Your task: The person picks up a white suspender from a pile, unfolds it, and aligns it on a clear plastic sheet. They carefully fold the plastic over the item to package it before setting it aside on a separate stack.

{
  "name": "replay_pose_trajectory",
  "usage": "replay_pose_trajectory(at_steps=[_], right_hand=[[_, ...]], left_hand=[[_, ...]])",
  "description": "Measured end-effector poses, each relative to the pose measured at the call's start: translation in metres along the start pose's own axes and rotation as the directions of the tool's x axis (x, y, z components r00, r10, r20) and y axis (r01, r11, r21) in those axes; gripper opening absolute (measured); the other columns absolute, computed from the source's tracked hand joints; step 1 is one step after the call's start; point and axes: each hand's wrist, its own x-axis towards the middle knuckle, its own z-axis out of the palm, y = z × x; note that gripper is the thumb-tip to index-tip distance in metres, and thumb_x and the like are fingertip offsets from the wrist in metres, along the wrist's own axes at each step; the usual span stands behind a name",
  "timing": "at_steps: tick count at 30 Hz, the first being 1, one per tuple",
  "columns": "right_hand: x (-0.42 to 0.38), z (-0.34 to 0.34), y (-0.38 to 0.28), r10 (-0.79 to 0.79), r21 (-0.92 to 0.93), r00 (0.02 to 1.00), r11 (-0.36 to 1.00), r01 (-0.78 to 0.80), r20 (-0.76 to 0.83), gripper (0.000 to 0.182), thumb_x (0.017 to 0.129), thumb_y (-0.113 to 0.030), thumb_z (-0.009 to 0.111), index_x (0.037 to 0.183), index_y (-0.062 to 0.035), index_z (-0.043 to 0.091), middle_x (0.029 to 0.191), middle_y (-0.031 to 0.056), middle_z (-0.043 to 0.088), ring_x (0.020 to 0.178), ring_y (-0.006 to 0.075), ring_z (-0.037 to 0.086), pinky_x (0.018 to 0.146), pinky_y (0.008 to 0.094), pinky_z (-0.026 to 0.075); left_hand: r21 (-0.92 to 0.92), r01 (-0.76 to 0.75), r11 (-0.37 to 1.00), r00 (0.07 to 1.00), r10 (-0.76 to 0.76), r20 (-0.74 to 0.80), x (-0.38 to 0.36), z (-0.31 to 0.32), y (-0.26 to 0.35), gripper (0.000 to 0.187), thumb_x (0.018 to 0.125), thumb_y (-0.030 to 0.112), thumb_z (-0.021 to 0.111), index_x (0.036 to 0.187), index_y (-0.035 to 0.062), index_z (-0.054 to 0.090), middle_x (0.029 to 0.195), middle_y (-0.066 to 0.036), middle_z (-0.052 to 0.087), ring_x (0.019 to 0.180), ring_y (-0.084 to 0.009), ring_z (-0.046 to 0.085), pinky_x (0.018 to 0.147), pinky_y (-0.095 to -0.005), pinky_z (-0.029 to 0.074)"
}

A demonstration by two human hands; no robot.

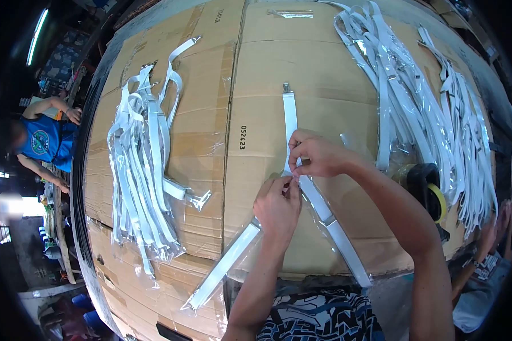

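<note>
A pair of white suspenders (290, 113) lies in a Y shape on the cardboard before me, a metal clip (287, 87) at its far end. Its two lower straps spread toward me, with clear plastic film about them. My right hand (318, 154) pinches the suspenders near the join of the straps, thumb and forefinger together. Just below, my left hand (277, 207) is closed on the same join, its fingertips almost touching the right ones. Exactly what lies between the fingertips is hidden.
Bundles of white suspenders lie on the left (142, 153), at the upper right (398, 96) and far right (466, 136). A black tape dispenser (424, 184) stands by my right arm. A person in a blue top (42, 139) is at the left edge; another person's hands (492, 227) show at right.
</note>
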Motion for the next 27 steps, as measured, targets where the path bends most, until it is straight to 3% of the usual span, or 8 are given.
replay_pose_trajectory(at_steps=[4, 7, 13, 16, 19, 22, 24, 27], right_hand=[[-0.001, -0.005, 0.008, 0.124, 0.255, 0.992, 0.959, -0.126, 0.022, 0.005, 0.087, -0.005, 0.072, 0.092, -0.0043, 0.071, 0.106, 0.0054, 0.057, 0.094, 0.0177, 0.056, 0.081, 0.0316, 0.046], [-0.005, -0.015, 0.006, 0.160, 0.306, 0.987, 0.939, -0.157, 0.015, 0.007, 0.090, -0.001, 0.067, 0.097, -0.0019, 0.068, 0.103, 0.0046, 0.058, 0.086, 0.0143, 0.055, 0.077, 0.0295, 0.045], [-0.007, -0.011, 0.007, 0.101, 0.284, 0.994, 0.955, -0.085, -0.043, 0.006, 0.092, -0.001, 0.065, 0.097, -0.0009, 0.067, 0.100, 0.0032, 0.057, 0.085, 0.0138, 0.054, 0.075, 0.0290, 0.045], [-0.009, -0.007, 0.003, 0.154, 0.307, 0.988, 0.942, -0.138, -0.027, 0.007, 0.089, -0.001, 0.069, 0.097, -0.0007, 0.069, 0.103, 0.0035, 0.056, 0.090, 0.0150, 0.056, 0.077, 0.0302, 0.047], [-0.010, 0.002, 0.002, 0.107, 0.327, 0.990, 0.942, -0.072, -0.090, 0.012, 0.084, -0.003, 0.076, 0.095, -0.0018, 0.072, 0.107, 0.0047, 0.054, 0.096, 0.0176, 0.057, 0.079, 0.0318, 0.049], [-0.010, 0.005, 0.003, 0.015, 0.115, 0.992, 0.993, -0.001, -0.122, 0.016, 0.080, -0.005, 0.081, 0.093, -0.0037, 0.073, 0.108, 0.0057, 0.052, 0.100, 0.0202, 0.056, 0.079, 0.0331, 0.051], [-0.010, 0.005, -0.001, 0.046, 0.113, 0.993, 0.993, -0.033, -0.113, 0.015, 0.079, -0.005, 0.081, 0.092, -0.0047, 0.074, 0.108, 0.0060, 0.052, 0.101, 0.0213, 0.056, 0.078, 0.0334, 0.051], [-0.011, 0.005, -0.007, 0.066, 0.113, 0.991, 0.992, -0.053, -0.117, 0.011, 0.077, -0.007, 0.081, 0.087, -0.0066, 0.075, 0.104, 0.0067, 0.053, 0.103, 0.0240, 0.056, 0.085, 0.0356, 0.049]], left_hand=[[-0.034, 0.045, 0.998, 0.999, -0.045, 0.005, 0.002, 0.002, 0.001, 0.013, 0.089, 0.015, 0.073, 0.086, 0.0031, 0.072, 0.077, -0.010, 0.068, 0.066, -0.0269, 0.068, 0.061, -0.0383, 0.052], [-0.054, 0.042, 0.998, 0.999, -0.042, 0.003, 0.003, 0.003, -0.002, 0.009, 0.089, 0.012, 0.071, 0.086, 0.0033, 0.071, 0.077, -0.010, 0.067, 0.064, -0.0261, 0.067, 0.061, -0.0377, 0.052], [-0.064, 0.067, 0.996, 0.998, -0.066, 0.006, 0.001, 0.004, 0.003, 0.006, 0.089, 0.010, 0.069, 0.088, 0.0041, 0.070, 0.078, -0.009, 0.065, 0.065, -0.0247, 0.064, 0.063, -0.0381, 0.051], [-0.074, 0.053, 0.996, 0.998, -0.054, -0.011, 0.001, 0.006, 0.003, 0.006, 0.089, 0.011, 0.070, 0.088, 0.0044, 0.070, 0.077, -0.009, 0.064, 0.069, -0.0269, 0.064, 0.065, -0.0400, 0.050], [-0.059, 0.023, 0.998, 0.999, -0.025, -0.031, 0.000, 0.008, -0.002, 0.007, 0.088, 0.012, 0.071, 0.089, 0.0048, 0.070, 0.077, -0.010, 0.064, 0.072, -0.0296, 0.064, 0.067, -0.0426, 0.050], [-0.046, 0.020, 0.999, 1.000, -0.021, -0.021, -0.001, 0.009, -0.003, 0.008, 0.087, 0.013, 0.072, 0.090, 0.0051, 0.072, 0.082, -0.010, 0.065, 0.075, -0.0316, 0.064, 0.068, -0.0446, 0.050], [-0.019, 0.022, 1.000, 1.000, -0.023, -0.009, -0.004, 0.009, -0.004, 0.009, 0.087, 0.013, 0.073, 0.091, 0.0051, 0.073, 0.087, -0.010, 0.066, 0.076, -0.0322, 0.065, 0.069, -0.0449, 0.050], [-0.019, -0.080, 0.997, 0.992, 0.078, -0.103, -0.006, 0.012, -0.010, 0.015, 0.089, 0.014, 0.076, 0.092, -0.0004, 0.074, 0.088, -0.010, 0.063, 0.062, -0.0200, 0.063, 0.058, -0.0333, 0.050]])
